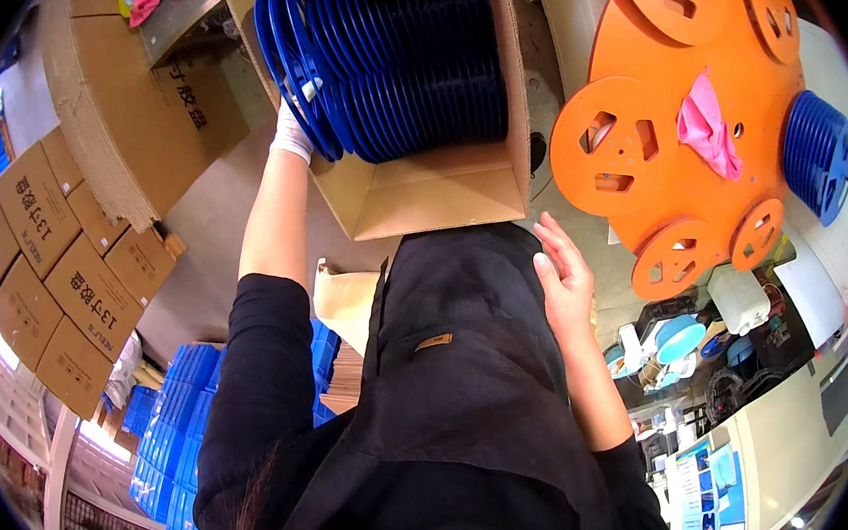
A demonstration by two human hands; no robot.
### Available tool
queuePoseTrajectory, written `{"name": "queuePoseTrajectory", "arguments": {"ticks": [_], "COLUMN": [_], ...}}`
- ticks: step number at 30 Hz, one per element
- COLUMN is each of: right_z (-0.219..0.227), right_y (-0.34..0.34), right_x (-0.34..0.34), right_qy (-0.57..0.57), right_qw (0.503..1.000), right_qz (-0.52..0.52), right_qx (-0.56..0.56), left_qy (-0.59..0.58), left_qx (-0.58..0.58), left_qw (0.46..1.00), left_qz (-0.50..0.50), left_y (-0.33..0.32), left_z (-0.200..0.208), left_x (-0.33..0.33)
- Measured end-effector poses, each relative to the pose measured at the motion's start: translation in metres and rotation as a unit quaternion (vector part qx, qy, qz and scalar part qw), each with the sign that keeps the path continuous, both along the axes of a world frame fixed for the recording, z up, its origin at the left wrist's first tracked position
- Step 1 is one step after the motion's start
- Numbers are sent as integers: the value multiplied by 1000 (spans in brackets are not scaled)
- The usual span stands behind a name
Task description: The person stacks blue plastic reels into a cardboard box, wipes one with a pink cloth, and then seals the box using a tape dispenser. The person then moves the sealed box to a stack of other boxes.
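Observation:
An open cardboard box [431, 181] in front of me holds several blue plastic reels [427, 96] standing on edge in two rows. My left hand [293, 133], in a white glove, grips a blue reel [280, 49] at the box's left side. This reel leans outward, tilted away from the packed rows. White fingertips show through the reel's opening, while the rest of the fingers are hidden behind it. My bare right hand [565, 276] hangs beside my black apron, right of the box's near corner. Its fingers are stretched out and it holds nothing.
An orange round table [651, 163] with smaller orange discs stands at right, bearing a pink cloth [709, 128]. Beside it sits a stack of blue reels [819, 157]. Stacked cartons [56, 256] stand at left, and blue plastic crates [177, 425] at lower left.

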State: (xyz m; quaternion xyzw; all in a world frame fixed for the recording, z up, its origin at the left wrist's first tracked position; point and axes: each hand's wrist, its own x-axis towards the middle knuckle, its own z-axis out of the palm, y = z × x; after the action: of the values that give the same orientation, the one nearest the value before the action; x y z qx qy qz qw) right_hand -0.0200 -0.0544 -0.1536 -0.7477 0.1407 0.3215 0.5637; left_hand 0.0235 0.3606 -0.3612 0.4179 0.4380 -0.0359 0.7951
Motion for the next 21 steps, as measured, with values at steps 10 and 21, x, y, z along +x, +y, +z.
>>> {"name": "queuePoseTrajectory", "arguments": {"ticks": [10, 21], "right_z": [-25, -37], "right_y": [5, 7], "right_x": [-1, -4], "right_qy": [48, 56], "right_qw": [999, 998], "right_qz": [6, -1], "right_qx": [0, 0], "left_qy": [66, 118], "left_qx": [-57, -22], "left_qw": [996, 992], "left_qz": [0, -26], "left_y": [21, 24], "left_z": [-37, -33], "left_x": [12, 13]}}
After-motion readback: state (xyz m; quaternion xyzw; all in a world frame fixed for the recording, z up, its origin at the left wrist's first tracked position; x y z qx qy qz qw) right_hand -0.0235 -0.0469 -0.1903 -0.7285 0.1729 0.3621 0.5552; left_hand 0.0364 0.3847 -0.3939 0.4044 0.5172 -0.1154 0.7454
